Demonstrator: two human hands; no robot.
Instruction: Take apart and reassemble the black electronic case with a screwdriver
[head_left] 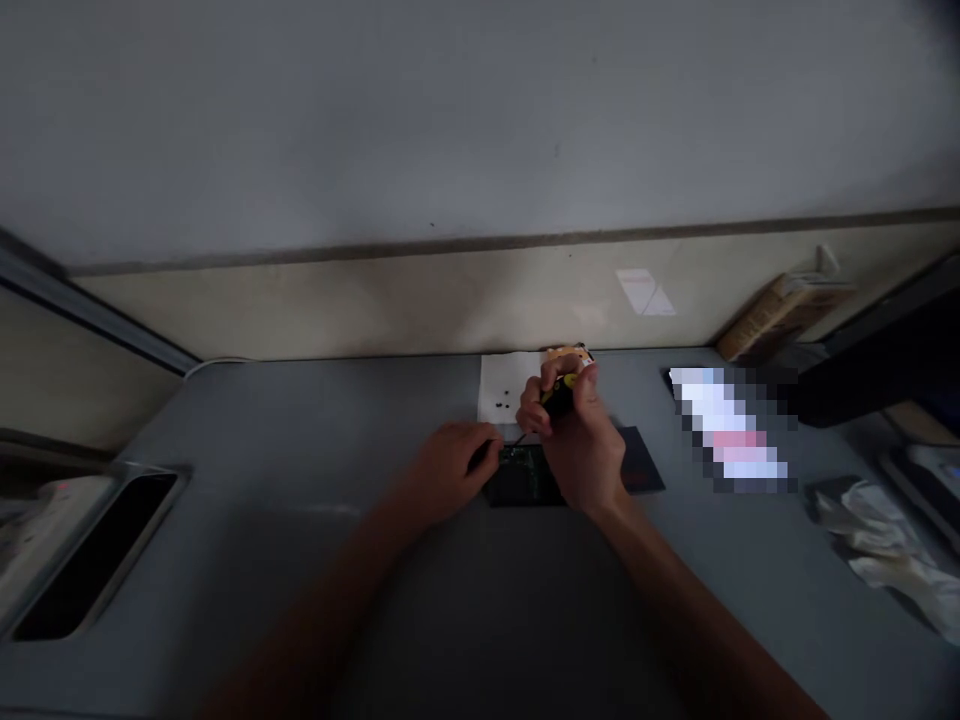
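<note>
My right hand (581, 430) is closed around the black and yellow handle of a screwdriver (556, 398). Its thin shaft slants down to the left, with the tip at a dark flat device (525, 485) whose circuit board is exposed. At the device's left end, the thumb and fingers of my left hand (457, 462) close on its edge. Just behind the device lies a sheet of white paper (491, 375) with several tiny dark pieces, screw-like, on it. A dark blue flat panel (643, 462) sits to the right, partly behind my right wrist.
A small orange object (570, 354) shows beyond my right hand. Farther right are a lit phone (727, 425), its screen blurred out, crumpled white wrapping (877, 530) and a carton (784, 305) by the wall. On the left lies a black-screened phone (97, 555) on the grey table (300, 430).
</note>
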